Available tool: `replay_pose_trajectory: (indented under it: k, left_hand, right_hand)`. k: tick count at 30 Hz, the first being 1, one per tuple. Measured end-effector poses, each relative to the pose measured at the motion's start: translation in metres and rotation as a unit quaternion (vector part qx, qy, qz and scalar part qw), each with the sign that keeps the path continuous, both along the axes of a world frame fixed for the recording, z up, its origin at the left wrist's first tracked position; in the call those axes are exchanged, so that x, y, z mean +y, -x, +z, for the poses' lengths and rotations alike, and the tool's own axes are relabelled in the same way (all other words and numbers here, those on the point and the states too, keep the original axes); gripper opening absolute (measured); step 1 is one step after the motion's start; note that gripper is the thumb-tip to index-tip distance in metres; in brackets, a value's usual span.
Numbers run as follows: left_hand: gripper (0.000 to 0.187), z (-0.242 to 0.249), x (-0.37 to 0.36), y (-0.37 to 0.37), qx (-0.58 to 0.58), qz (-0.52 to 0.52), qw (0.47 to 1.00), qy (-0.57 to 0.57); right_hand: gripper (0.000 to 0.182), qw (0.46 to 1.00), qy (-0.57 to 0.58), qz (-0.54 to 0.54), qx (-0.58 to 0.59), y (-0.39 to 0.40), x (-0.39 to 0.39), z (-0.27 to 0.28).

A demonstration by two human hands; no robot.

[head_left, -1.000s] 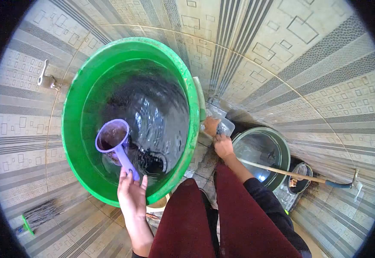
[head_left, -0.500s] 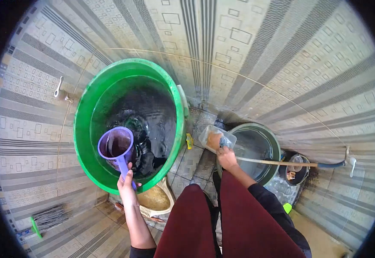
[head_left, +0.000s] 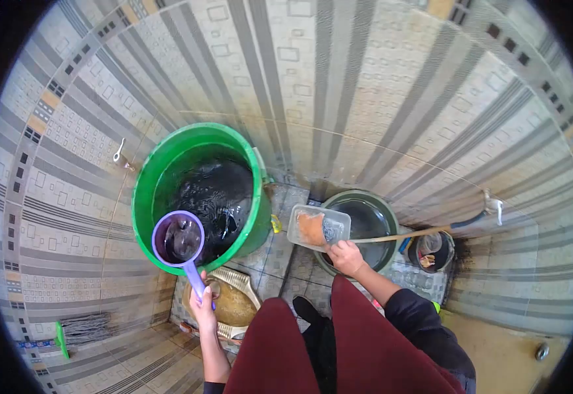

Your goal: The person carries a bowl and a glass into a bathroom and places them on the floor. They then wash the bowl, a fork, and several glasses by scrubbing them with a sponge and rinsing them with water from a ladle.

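My left hand (head_left: 203,308) is closed around the handle of a purple dipper (head_left: 196,282). Its bowl, with water inside, is over the near rim of a large green tub (head_left: 143,217) holding dark-looking water. My right hand (head_left: 345,258) grips the near right corner of a clear plastic container (head_left: 297,240). In that container lie an orange-brown piece (head_left: 311,228), perhaps a sponge, and a dark grey scrubber-like piece (head_left: 330,230). The container is held partly over a grey-green basin (head_left: 388,211) with water in it. My right thumb is partly hidden.
A hose (head_left: 424,232) runs from a wall tap (head_left: 493,202) across the basin. Below the tub is a squat toilet (head_left: 255,308). A dark bucket (head_left: 449,255) with small items stands right. A mop (head_left: 83,331) is at left, and a yellow packet (head_left: 276,224) sits beside the tub.
The dipper has shifted from inside the tub's opening toward its near rim. The container has moved left relative to the basin and appears flatter. The camera view has tilted upward.
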State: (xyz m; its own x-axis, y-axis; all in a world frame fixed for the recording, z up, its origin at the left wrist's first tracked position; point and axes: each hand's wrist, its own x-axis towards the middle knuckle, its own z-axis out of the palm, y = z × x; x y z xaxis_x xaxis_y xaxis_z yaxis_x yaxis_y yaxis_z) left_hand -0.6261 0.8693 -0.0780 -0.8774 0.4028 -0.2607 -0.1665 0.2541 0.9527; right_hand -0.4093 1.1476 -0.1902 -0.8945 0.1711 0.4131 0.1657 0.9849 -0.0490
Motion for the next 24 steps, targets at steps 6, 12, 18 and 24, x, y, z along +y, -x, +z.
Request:
replay_pose_trajectory:
  k: [6, 12, 18, 24]
  left_hand:
    - [0.051, 0.058, -0.009, -0.055, 0.120, -0.135, 0.984, 0.000]
    - [0.058, 0.096, 0.013, -0.149, 0.012, -0.231, 0.973, 0.005]
    - [0.051, 0.037, 0.081, -0.257, -0.068, -0.299, 0.951, -0.044]
    - [0.045, -0.120, 0.168, -0.307, -0.166, -0.334, 0.926, -0.054]
  right_hand:
    - [0.031, 0.998, -0.061, -0.002, -0.002, -0.100, -0.006, 0.090]
    - [0.032, 0.997, -0.060, -0.045, 0.033, -0.231, -0.016, 0.162]
    - [0.031, 0.994, -0.061, -0.094, 0.001, -0.364, -0.022, 0.180]
    - [0.034, 0.985, -0.047, -0.154, -0.062, -0.449, -0.035, 0.170]
